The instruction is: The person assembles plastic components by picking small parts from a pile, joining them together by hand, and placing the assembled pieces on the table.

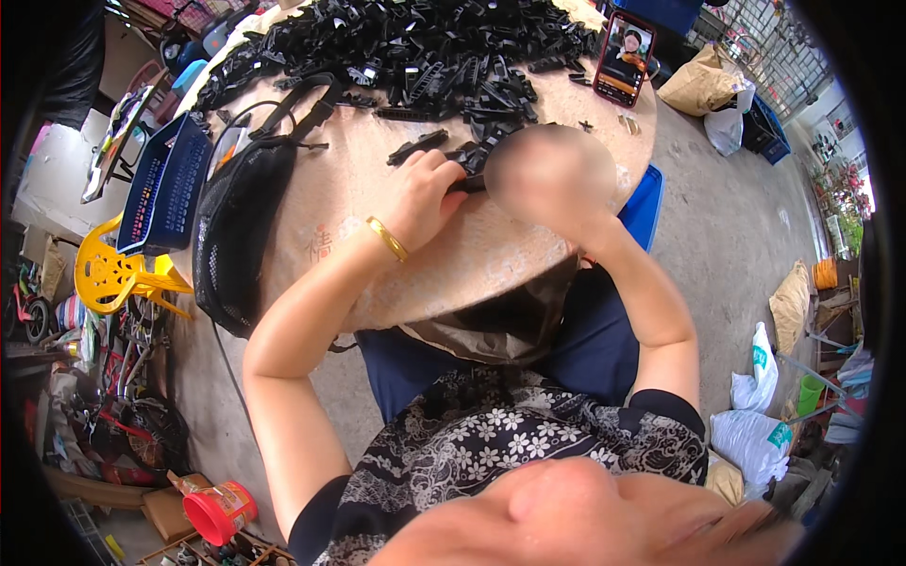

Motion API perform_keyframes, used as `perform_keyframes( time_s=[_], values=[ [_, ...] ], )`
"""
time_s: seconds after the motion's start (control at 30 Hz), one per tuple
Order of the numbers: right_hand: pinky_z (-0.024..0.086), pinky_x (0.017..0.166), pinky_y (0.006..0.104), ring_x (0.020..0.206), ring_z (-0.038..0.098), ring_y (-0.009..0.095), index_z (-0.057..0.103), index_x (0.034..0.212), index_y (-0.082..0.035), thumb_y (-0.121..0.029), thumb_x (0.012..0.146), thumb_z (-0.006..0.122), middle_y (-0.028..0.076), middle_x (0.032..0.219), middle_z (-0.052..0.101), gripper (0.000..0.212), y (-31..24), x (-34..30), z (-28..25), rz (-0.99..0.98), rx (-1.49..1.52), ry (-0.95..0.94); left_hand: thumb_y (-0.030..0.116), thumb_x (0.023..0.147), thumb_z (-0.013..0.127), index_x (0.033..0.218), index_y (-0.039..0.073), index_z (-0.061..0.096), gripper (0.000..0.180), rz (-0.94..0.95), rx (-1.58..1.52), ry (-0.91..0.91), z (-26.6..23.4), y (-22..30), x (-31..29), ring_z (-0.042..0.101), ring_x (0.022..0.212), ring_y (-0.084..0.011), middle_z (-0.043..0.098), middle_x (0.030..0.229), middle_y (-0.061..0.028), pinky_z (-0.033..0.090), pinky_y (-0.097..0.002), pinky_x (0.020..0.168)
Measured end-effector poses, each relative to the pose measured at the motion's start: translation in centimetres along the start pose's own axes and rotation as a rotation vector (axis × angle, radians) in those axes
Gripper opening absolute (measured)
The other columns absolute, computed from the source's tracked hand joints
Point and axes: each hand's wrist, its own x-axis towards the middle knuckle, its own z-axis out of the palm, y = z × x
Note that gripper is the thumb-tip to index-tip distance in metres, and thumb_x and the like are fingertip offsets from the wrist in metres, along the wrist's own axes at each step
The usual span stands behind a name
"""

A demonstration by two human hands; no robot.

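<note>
Black plastic part (469, 181): small, long, flat, dark; lay low over counter (377, 208), pinched at one end by left hand (427, 193), other end hidden behind blur over right hand. Loose black part (416, 146) lay flat just beyond left hand. Pile of black parts (406, 52): big, tangled, heaped across far side of counter.
</note>
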Motion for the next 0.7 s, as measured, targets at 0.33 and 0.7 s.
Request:
perform_keyframes(
  time_s=[0.33, 0.7],
  values=[
    [0.051, 0.066, 0.0269, 0.074, 0.063, 0.019, 0.063, 0.099, -0.002, -0.006, 0.076, 0.066, 0.01, 0.088, 0.063, 0.024, -0.3, -0.7, -1.3, 0.35, 0.69, -0.115, 0.007, 0.079, 0.065, 0.103, 0.005, 0.062, 0.024, -0.083, -0.32, -0.045, 0.3, 2.0, -0.5, 0.059, 0.069, -0.025, 0.058, 0.079, -0.0119, 0.048, -0.033, 0.062],
    [0.05, 0.067, 0.036, 0.073, 0.062, 0.027, 0.068, 0.09, -0.003, -0.014, 0.068, 0.067, 0.013, 0.082, 0.063, 0.025, 1.4, -1.3, -3.9, 0.115, 0.146, -0.26, -0.005, 0.076, 0.061, 0.107, 0.011, 0.067, 0.036, 0.16, -0.13, -0.1, -1.3, -0.4, 0.1, 0.057, 0.087, -0.0264, 0.056, 0.099, -0.0116, 0.049, -0.0327, 0.074]
  ],
)
